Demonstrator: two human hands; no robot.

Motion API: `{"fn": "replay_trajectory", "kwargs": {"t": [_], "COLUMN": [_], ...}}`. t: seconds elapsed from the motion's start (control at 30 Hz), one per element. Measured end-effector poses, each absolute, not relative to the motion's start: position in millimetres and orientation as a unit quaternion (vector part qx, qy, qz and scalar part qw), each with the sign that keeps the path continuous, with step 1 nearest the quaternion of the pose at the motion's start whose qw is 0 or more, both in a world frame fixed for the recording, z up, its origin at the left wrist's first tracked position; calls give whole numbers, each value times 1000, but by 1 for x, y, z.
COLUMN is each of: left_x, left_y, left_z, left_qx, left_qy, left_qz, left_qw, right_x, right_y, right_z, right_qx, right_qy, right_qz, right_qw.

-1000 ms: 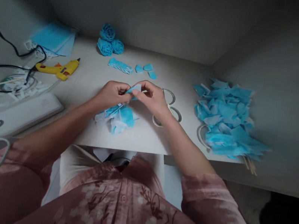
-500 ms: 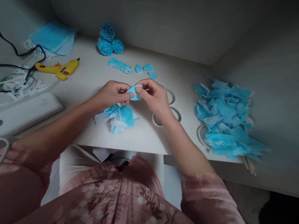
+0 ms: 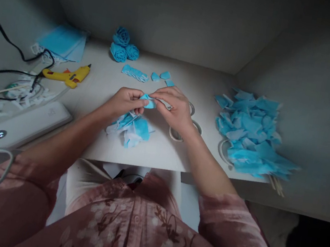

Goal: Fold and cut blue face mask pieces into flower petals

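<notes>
Between my hands, over the middle of the table, is a small folded blue fabric piece. My left hand pinches it between thumb and fingers. My right hand has its thumb and fingers closed at the piece's right edge. Just below my left hand lies a crumpled bundle of blue and white fabric with a thin stick. Behind my hands are a stack of folded blue pieces and a few small folded pieces. Three blue fabric roses sit at the back.
A yellow glue gun, blue masks, a white power bank and cables are on the left. Tape rolls lie beside my right wrist. A large pile of blue fabric with sticks covers the right side.
The blue piece between my fingers looks smaller and more folded over. My right hand's fingers have straightened and lie flatter above it. The whole view has shifted slightly.
</notes>
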State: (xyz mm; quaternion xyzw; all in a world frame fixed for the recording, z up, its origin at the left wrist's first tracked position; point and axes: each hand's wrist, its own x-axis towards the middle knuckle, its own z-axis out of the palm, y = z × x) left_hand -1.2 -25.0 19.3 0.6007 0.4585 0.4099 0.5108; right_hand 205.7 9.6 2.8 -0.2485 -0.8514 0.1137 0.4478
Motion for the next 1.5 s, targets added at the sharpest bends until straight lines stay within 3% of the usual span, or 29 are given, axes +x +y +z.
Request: {"fn": "replay_trajectory", "kwargs": {"t": [0.3, 0.57, 0.9, 1.5], "left_x": [1, 2, 1, 0], "left_y": [-25, -28, -28, -26], "left_z": [17, 14, 23, 13], "left_qx": [641, 679, 603, 559], "left_qy": [461, 462, 455, 425], "left_qz": [396, 386, 414, 445], "left_qw": [469, 421, 509, 556], "right_x": [200, 193, 198, 200], "right_y": [5, 2, 4, 1], "right_z": [5, -4, -1, -2], "right_qx": [-307, -309, -215, -293], "right_qy": [-782, -806, -852, -862], "right_qz": [347, 242, 39, 42], "right_qw": [418, 442, 476, 412]}}
